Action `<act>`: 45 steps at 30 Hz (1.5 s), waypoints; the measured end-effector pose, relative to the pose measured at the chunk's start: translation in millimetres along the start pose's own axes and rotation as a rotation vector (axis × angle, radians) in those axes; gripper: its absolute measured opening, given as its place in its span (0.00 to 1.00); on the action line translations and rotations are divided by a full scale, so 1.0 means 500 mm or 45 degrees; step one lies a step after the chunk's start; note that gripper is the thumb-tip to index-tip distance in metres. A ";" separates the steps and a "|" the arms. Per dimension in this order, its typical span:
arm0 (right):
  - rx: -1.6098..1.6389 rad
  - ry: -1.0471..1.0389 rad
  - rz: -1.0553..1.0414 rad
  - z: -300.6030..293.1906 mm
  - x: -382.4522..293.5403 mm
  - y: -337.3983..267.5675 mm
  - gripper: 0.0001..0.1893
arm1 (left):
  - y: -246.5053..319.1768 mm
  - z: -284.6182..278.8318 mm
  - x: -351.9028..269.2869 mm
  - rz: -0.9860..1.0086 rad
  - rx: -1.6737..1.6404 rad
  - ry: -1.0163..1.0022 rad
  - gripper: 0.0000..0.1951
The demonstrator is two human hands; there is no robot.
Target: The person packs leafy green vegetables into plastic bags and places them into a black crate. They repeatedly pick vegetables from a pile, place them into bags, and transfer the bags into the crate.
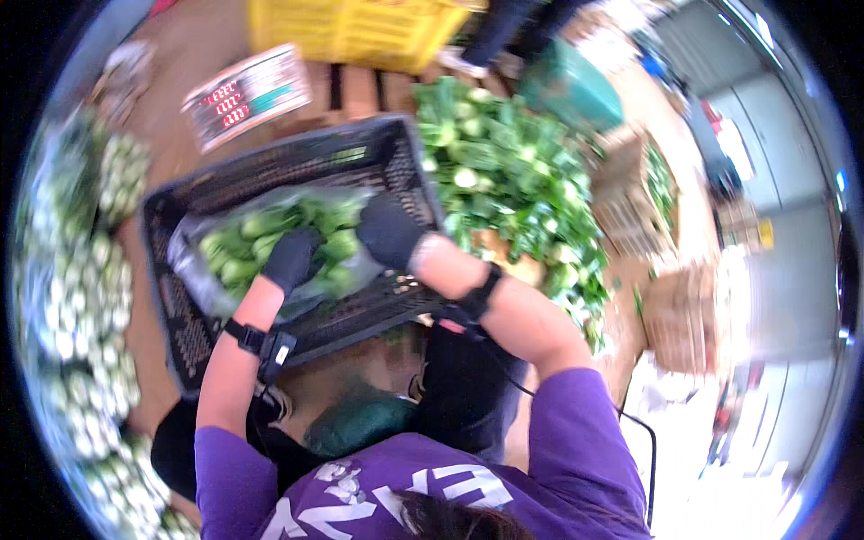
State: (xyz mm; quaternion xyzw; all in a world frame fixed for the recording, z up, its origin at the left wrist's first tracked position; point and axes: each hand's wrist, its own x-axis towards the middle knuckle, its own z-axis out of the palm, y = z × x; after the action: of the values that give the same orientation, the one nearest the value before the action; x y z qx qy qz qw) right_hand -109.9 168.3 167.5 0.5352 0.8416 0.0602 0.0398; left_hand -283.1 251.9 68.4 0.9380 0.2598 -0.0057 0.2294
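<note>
A black plastic crate point(270, 150) stands before me, with a clear plastic bag point(192, 260) lying in it. Heads of green leafy vegetable, seemingly bok choy point(237, 271), fill the bag. My left hand point(294, 258), in a black glove, rests among the heads; its fingertips are hidden. My right hand point(390, 231), gloved in black too, is at the right part of the bag, near the crate's right wall. Blur and the hand's own back hide whether it grips anything.
A heap of loose greens point(513, 162) lies right of the crate. Many packed greens point(88, 297) line the left. A lit digital display point(250, 96), a yellow crate point(358, 30), a green container point(574, 88) and wooden crates point(678, 317) stand around. Someone's dark-clothed legs point(503, 30) are beyond.
</note>
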 end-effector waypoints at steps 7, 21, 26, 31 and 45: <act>0.112 -0.010 0.267 -0.062 -0.030 -0.001 0.09 | -0.120 0.172 0.073 0.045 0.399 -0.097 0.44; 0.493 0.781 1.491 0.097 -0.409 0.537 0.22 | 0.353 -0.206 -0.024 -0.120 -0.849 -0.179 0.14; 0.551 0.513 2.116 0.311 -0.542 0.716 0.34 | 0.490 -0.118 0.236 0.152 -1.531 -0.087 0.14; 0.862 0.835 2.072 0.460 -0.523 0.573 0.40 | 0.484 0.071 0.555 -0.172 -1.893 -0.187 0.20; 0.561 0.350 1.588 0.397 -0.483 0.729 0.38 | 0.385 0.057 0.611 -0.357 -1.859 -0.697 0.25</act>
State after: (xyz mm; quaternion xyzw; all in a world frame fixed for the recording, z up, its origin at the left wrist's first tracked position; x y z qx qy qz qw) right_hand 345.5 114.2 24.1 0.9039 0.3652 -0.0336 -0.2201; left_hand 78.7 241.6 85.5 0.4742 0.2480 -0.0933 0.8396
